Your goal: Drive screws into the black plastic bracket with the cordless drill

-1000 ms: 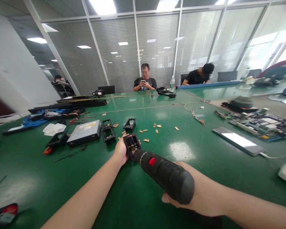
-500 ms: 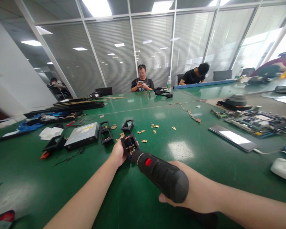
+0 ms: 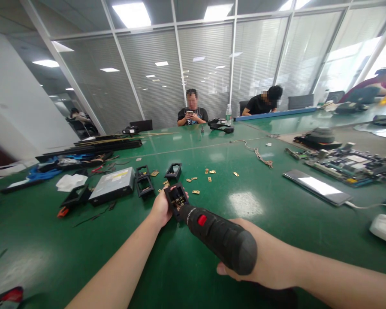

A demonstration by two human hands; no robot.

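My left hand [image 3: 162, 208] is closed around a small black plastic housing [image 3: 169, 198] with brass-coloured parts inside, tilted so its open side faces me. In my right hand [image 3: 244, 253] is a black cordless screwdriver [image 3: 220, 238] with a red switch on top. Its nose points into the housing; the tip itself is hidden inside. Beyond the housing, several small brass plates [image 3: 196, 192] lie scattered on the green table. Similar black housings [image 3: 173, 171] stand just past my left hand, two more [image 3: 144, 187] to its left.
A silver disc drive [image 3: 112, 185] lies at the left, beside a white tissue [image 3: 71, 182]. On the right are a phone [image 3: 317, 186] with a cable, a circuit board [image 3: 357, 163] and a white power strip [image 3: 384, 229]. Other people sit across the table [image 3: 193, 141].
The view has shifted slightly, so everything sits a little lower and to the right. Both hands keep their grip, with the screwdriver's nose still in the housing.
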